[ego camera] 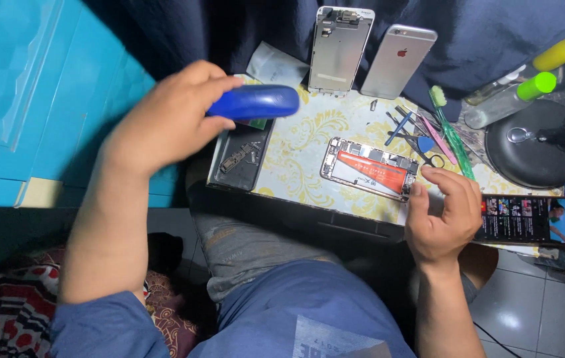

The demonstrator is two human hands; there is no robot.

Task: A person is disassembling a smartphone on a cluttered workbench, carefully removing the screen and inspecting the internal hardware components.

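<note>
- Fingers [212, 86] of the left hand [163, 122] are curled snug around the butt end of a glossy blue, rounded plastic tool [254, 103], which sticks out to the right, held up over the left part of the bench. Can't tell what sort of tool it is, the business end is hidden.
- Right hand [443, 215] is half open and holding nothing, fingertips resting at the right end of the opened silver phone chassis with the red-labelled battery [370, 168], which lies flat mid-table on the cream mat with yellow swirls [309, 132].
- My take on doing this bit well: keep that right hand pinning the chassis so it can't skate on the mat, and bring the blue tool in slow and level. The tool is well apart from the chassis right now, so there's a fair stretch to cover across the dark grey parts tray [239, 162] sitting under it. I'd watch for knocking the small loose bits in there.
- Also worth steering around the clutter just beyond the chassis on the right.
- Head count, as far as I can see:
  - phones or phone shells: four: the opened chassis, a bare silver frame [339, 50] and a silver back shell [398, 61] leaning at the far edge, plus a black phone with a lit screen [528, 219] near right.
  - bottles: two, clear with green cap [511, 99] and yellowish one [564, 50], far right.
  - green toothbrush [451, 132]: one.
  - parts tray: one.
  - small hand tools in the pile [415, 129]: several, too tangled to count.
</note>
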